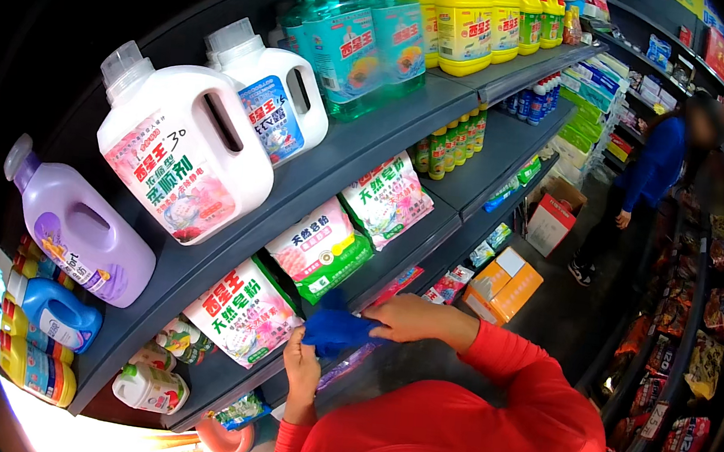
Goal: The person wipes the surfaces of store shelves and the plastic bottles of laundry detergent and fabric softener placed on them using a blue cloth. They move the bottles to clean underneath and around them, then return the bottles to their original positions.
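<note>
A blue cloth (336, 332) is stretched between my two hands, in front of the shelf edge. My left hand (302, 364) grips its left end, thumb up, close to a white and pink bag of washing powder (241, 319). At the cloth's right end, the fingers of my right hand (402, 318) pinch the fabric. Behind the cloth a green and pink bag of powder (321, 248) lies on the middle shelf, beside another white bag (387, 199). Large white detergent jugs (178, 145) and a purple softener bottle (83, 234) stand on the shelf above.
Green bottles (365, 45) and yellow jugs (467, 25) line the upper shelf. An orange carton (503, 285) and a red and white box (551, 224) sit on the aisle floor. A person in blue (655, 161) stands farther along. Shelves of packaged goods (681, 448) run along the right.
</note>
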Demonstrator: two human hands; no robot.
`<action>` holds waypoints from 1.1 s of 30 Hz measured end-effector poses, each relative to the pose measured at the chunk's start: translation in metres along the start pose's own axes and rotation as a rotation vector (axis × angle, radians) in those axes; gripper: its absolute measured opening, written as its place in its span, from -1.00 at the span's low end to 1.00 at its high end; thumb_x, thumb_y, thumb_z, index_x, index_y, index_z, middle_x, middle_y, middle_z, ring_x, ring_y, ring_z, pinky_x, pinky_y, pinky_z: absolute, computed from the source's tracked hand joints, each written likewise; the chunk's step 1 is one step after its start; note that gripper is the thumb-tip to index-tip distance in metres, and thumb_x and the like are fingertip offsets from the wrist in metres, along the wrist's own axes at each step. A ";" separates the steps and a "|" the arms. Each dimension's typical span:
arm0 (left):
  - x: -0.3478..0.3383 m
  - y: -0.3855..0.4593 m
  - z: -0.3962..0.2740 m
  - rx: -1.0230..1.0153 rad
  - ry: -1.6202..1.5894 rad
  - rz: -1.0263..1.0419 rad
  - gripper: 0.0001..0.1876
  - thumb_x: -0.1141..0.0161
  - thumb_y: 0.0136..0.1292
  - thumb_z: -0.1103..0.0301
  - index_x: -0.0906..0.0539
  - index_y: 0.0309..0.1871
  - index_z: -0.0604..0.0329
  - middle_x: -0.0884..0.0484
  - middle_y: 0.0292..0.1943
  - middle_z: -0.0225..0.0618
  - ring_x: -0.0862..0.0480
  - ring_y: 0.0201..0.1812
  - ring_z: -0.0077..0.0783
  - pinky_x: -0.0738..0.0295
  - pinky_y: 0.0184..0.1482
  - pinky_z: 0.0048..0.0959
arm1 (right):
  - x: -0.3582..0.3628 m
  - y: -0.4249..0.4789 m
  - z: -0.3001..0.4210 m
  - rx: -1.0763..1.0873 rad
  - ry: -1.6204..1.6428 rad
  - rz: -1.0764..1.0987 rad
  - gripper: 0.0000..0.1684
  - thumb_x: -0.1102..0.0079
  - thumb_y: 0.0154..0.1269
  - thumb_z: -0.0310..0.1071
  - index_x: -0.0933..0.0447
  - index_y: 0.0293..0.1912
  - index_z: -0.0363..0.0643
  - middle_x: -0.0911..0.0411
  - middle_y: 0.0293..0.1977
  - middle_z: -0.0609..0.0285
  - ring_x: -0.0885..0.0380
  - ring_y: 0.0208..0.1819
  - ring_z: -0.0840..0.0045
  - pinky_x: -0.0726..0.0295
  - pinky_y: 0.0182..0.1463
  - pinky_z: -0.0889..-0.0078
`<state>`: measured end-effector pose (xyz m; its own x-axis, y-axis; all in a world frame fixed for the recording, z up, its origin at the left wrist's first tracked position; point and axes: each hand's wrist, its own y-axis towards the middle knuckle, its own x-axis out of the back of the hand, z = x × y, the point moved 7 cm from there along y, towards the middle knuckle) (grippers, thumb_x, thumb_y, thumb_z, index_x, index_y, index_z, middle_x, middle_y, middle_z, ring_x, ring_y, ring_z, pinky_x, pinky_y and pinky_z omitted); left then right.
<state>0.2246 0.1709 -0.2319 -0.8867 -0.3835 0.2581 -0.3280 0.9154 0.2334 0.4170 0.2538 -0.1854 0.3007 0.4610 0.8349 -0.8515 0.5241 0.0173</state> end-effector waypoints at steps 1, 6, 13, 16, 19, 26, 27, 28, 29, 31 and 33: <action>-0.003 0.000 -0.010 0.015 0.079 0.034 -0.85 0.04 0.35 0.43 -0.51 -0.17 0.30 -0.47 -0.45 -0.33 -0.43 -0.40 -0.52 -0.37 -0.32 -0.50 | -0.008 0.005 -0.013 -0.031 -0.080 -0.011 -0.55 -0.21 0.17 -0.13 -0.51 -0.02 -0.20 -0.59 -0.25 -0.08 -0.58 -0.16 0.07 -0.53 -0.14 0.07; -0.057 -0.021 -0.052 -0.055 0.284 0.312 -0.82 -0.07 0.29 0.35 -0.49 -0.16 0.28 -0.51 -0.45 -0.06 -0.53 -0.42 -0.17 -0.44 -0.32 -0.32 | -0.047 0.021 -0.071 -0.036 -0.074 -0.965 -0.48 -0.21 0.11 -0.25 -0.46 0.11 -0.10 -0.52 -0.39 0.01 -0.52 -0.32 0.11 -0.50 -0.17 0.11; -0.085 -0.057 -0.010 0.151 -0.070 0.862 -0.64 -0.14 0.31 0.31 -0.46 0.14 0.20 -0.50 0.00 -0.26 -0.56 -0.07 -0.45 -0.47 -0.04 -0.46 | -0.157 0.030 -0.095 0.166 -0.096 -0.445 -0.40 -0.15 0.16 -0.07 -0.36 0.19 -0.03 -0.56 -0.25 0.07 -0.50 -0.17 0.30 -0.49 -0.13 0.19; -0.064 -0.053 0.024 0.227 -0.376 0.493 -0.65 -0.14 0.32 0.39 -0.40 0.14 0.21 -0.48 -0.02 -0.32 -0.54 -0.05 -0.49 -0.45 -0.01 -0.49 | -0.056 0.016 0.028 0.514 -0.256 -0.473 -0.58 -0.11 0.21 -0.35 -0.37 0.08 -0.19 -0.55 -0.10 0.07 -0.59 -0.13 0.21 -0.59 -0.08 0.32; -0.052 -0.041 0.021 0.162 -0.315 0.248 -0.74 -0.11 0.32 0.43 -0.44 0.05 0.20 -0.54 -0.29 -0.40 -0.54 -0.29 -0.59 -0.46 -0.22 -0.58 | -0.040 0.024 0.046 0.150 0.378 -0.370 -0.56 -0.13 0.12 -0.46 -0.41 0.05 -0.21 -0.54 -0.06 0.05 -0.55 -0.05 0.14 -0.54 -0.05 0.24; 0.002 -0.034 0.043 0.353 -0.276 0.038 -0.84 -0.06 0.28 0.50 -0.44 -0.09 0.20 -0.45 -0.50 -0.46 -0.47 -0.54 -0.65 -0.41 -0.51 -0.61 | -0.037 0.040 0.102 0.605 -0.132 -0.251 -0.53 -0.05 0.19 -0.30 -0.41 0.09 -0.24 -0.53 0.00 0.00 -0.59 -0.12 0.13 -0.59 -0.13 0.18; 0.013 -0.031 0.042 0.303 -0.255 -0.004 -0.84 -0.07 0.26 0.51 -0.43 -0.10 0.21 -0.46 -0.49 -0.45 -0.48 -0.53 -0.64 -0.42 -0.50 -0.60 | -0.039 0.040 0.107 0.651 -0.189 -0.246 -0.53 -0.04 0.19 -0.29 -0.41 0.09 -0.24 -0.52 0.00 0.00 -0.59 -0.12 0.14 -0.59 -0.14 0.18; 0.022 -0.029 0.041 0.254 -0.234 -0.046 -0.84 -0.08 0.25 0.53 -0.43 -0.11 0.21 -0.46 -0.47 -0.44 -0.48 -0.51 -0.63 -0.43 -0.49 -0.60 | -0.042 0.038 0.113 0.692 -0.259 -0.251 -0.53 -0.04 0.19 -0.29 -0.41 0.09 -0.24 -0.52 0.00 0.00 -0.59 -0.12 0.14 -0.59 -0.14 0.17; 0.030 -0.027 0.039 0.204 -0.213 -0.088 -0.83 -0.10 0.24 0.54 -0.42 -0.12 0.21 -0.47 -0.45 -0.43 -0.49 -0.50 -0.62 -0.44 -0.48 -0.59 | -0.045 0.038 0.119 0.733 -0.334 -0.255 -0.54 -0.04 0.19 -0.28 -0.41 0.09 -0.23 -0.52 0.00 0.01 -0.59 -0.13 0.14 -0.59 -0.14 0.17; 0.042 -0.026 0.016 0.106 -0.164 -0.161 -0.77 -0.16 0.20 0.58 -0.43 -0.11 0.19 -0.46 -0.36 -0.41 -0.50 -0.40 -0.61 -0.44 -0.41 -0.60 | -0.053 0.038 0.129 0.808 -0.481 -0.283 -0.54 -0.03 0.20 -0.27 -0.42 0.09 -0.23 -0.52 0.01 0.01 -0.59 -0.14 0.14 -0.59 -0.15 0.17; 0.060 -0.028 -0.004 -0.004 -0.030 -0.230 -0.75 -0.18 0.18 0.59 -0.43 -0.10 0.18 -0.46 -0.32 -0.40 -0.50 -0.35 -0.61 -0.43 -0.37 -0.61 | -0.056 0.042 0.137 0.834 -0.621 -0.325 -0.54 -0.03 0.20 -0.25 -0.42 0.09 -0.23 -0.51 0.01 0.02 -0.59 -0.14 0.15 -0.59 -0.15 0.16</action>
<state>0.1823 0.1223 -0.2191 -0.7979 -0.5785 0.1694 -0.5219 0.8036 0.2862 0.3060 0.1518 -0.1567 0.4940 -0.1766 0.8513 -0.8645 -0.2037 0.4594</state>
